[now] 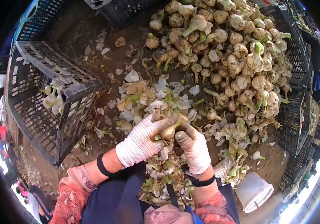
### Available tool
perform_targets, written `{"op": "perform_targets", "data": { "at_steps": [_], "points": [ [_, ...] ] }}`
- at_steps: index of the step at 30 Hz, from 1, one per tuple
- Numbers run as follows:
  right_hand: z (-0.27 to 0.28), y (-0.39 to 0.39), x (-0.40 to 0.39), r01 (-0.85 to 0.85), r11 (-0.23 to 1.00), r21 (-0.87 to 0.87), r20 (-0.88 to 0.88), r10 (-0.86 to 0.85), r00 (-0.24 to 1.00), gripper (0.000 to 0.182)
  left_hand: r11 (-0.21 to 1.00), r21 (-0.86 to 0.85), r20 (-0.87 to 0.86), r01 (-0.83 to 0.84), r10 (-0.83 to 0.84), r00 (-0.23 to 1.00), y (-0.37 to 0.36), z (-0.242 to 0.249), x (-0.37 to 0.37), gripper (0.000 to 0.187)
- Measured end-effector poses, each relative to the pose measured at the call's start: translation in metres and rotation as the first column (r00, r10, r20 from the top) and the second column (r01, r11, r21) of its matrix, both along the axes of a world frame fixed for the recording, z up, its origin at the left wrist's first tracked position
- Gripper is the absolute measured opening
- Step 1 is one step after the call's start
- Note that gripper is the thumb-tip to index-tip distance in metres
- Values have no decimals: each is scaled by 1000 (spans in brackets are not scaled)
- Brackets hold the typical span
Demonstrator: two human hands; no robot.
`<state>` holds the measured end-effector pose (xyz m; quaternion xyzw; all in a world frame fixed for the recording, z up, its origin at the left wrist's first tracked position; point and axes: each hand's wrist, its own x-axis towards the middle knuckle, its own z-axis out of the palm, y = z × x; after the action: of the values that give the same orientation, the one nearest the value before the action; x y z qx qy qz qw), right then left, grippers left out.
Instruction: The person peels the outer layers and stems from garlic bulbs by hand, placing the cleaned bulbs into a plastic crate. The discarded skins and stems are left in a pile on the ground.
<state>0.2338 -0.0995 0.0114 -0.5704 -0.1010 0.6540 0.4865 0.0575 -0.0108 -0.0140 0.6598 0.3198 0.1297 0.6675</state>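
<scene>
The left hand (141,140) pinches a garlic bulb (167,133) over the peels (139,95). The right hand (196,149) curls beside it; I can't tell its grip. This looks like peeling, so the next pull needs a steady hold.

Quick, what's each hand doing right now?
Left hand: closed, holding a bulb.
Right hand: fingers curled beside that bulb; whether it grips anything can't be told.

Around six o'clock: two hands (139,141), one bulb (167,133) between them, two wristbands (200,182). At four, one bucket (246,188); at two, one heap (238,61), bulbs uncountable.
</scene>
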Motion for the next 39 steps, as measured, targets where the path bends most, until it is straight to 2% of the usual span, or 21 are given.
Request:
{"op": "perform_targets", "data": {
  "at_steps": [1, 3, 5, 6, 11, 16, 20, 21, 22, 23, 25, 26, 27, 29, 30, 32, 33, 34, 35, 37, 39],
  "points": [
    [2, 2, -2, 18, 1000, 15, -35, -18, 999, 39, 983, 155, -38, 94, -90, 995, 2, 1, 3, 54],
    [7, 8, -5, 83, 996, 12, -61, -82, 995, 35, 975, 195, -69, 110, -98, 993, 3, 3, 13, 53],
    [2, 6, -10, 115, 993, -5, -9, -115, 993, 38, 945, 303, -216, 126, -61, 975, 9, 27, 16, 66],
    [1, 6, -12, 137, 991, -7, -41, -137, 990, 40, 955, 296, -156, 19, 29, 987, 0, 11, 9, 74],
    [2, -1, -9, 93, 995, -32, -137, -96, 986, 41, 941, 320, -182, 109, -52, 982, 5, 15, 1, 77],
    [6, -3, -8, 95, 995, -24, -238, -98, 966, 37, 989, 142, -21, 27, -24, 999, 5, 12, -2, 84],
    [0, -7, -10, 94, 996, -2, -110, -94, 990, 29, 989, 136, -47, 62, -56, 997, 7, 24, 0, 80],
    [-6, -9, -11, 103, 995, -11, -113, -103, 988, 26, 972, -225, -7, -66, 66, 998, 4, 32, 3, 73],
    [-10, -11, -13, 103, 995, -11, -113, -104, 988, 26, 812, -559, -14, -169, 194, 981, 2, 37, 4, 67],
    [-13, -12, -17, 125, 992, 30, -70, -123, 990, 24, 811, -560, -15, -169, 194, 981, 6, 35, 4, 67],
    [-14, -11, -22, 143, 987, 71, -26, -142, 990, 22, 524, -837, -82, -159, 168, 982, 17, 29, 3, 68],
    [-11, -8, -22, 123, 990, 75, 68, -128, 989, 21, 471, -879, 28, -71, 200, 979, 17, 28, 1, 64],
    [-10, -6, -23, 101, 992, 78, 161, -112, 981, 21, 470, -880, 27, -73, 203, 979, 14, 26, -1, 64],
    [-9, -8, -18, 125, 990, 65, 117, -132, 984, 19, 767, -581, -167, -273, 216, 962, 10, 26, -1, 65],
    [-7, -7, -17, 53, 992, 114, 272, -83, 959, 18, 829, -466, -195, -308, 243, 950, 10, 30, 2, 62],
    [-10, -11, -12, -114, 969, 218, 526, -19, 851, 20, 855, -439, -141, -276, 237, 961, 1, 27, 6, 62],
    [-9, -13, -14, -114, 969, 217, 523, -17, 852, 20, 878, -410, -86, -246, 231, 969, -2, 26, 6, 64],
    [-7, -14, -16, -40, 978, 203, 401, -45, 915, 22, 777, -570, -196, -269, 189, 962, 8, 37, 7, 64],
    [-4, -12, -17, 32, 984, 177, 274, -80, 958, 24, 776, -570, -196, -269, 190, 962, 13, 39, 5, 64],
    [-3, -9, -12, 82, 996, 39, 126, -86, 988, 25, 625, -765, -33, -153, 200, 979, 19, 40, -2, 65],
    [-27, -7, -8, 256, 955, -150, -33, -264, 964, 23, 619, -783, 63, -63, 180, 982, 11, 35, -5, 77]
  ]
}}
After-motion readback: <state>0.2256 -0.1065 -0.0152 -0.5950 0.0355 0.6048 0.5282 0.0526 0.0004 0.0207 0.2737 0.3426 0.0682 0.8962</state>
